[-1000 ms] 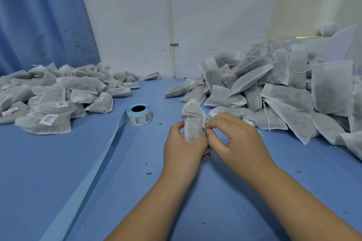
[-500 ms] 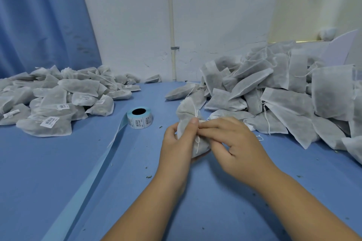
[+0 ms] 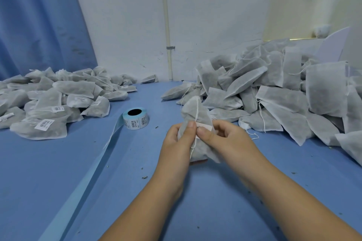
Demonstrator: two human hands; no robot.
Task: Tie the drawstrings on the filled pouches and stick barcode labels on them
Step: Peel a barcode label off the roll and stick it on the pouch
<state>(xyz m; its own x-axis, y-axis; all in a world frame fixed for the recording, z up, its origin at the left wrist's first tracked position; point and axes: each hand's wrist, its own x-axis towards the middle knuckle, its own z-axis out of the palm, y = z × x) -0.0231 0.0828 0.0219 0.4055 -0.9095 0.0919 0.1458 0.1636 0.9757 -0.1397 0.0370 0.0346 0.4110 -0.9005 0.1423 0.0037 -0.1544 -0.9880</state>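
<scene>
Fingers [image 3: 191, 125] of our left hand [image 3: 176, 143] and right hand [image 3: 229, 141] pinch the soft, light pouch [image 3: 204, 116] mid-frame, probably best held by its drawstring [image 3: 196, 110] neck.

The left forearm [image 3: 152, 197] and right forearm [image 3: 293, 197] are reaching forward and converging. The left hand [image 3: 176, 143] is curling round a pouch [image 3: 191, 110], thumb pressing its front. The right hand [image 3: 229, 141] is pinching it from the opposite side, and the thumb tips are nearly meeting.

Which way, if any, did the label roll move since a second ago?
No: the label roll keeps its spot beside the labelled pouch pile; the slight frame shift is the camera's.
</scene>
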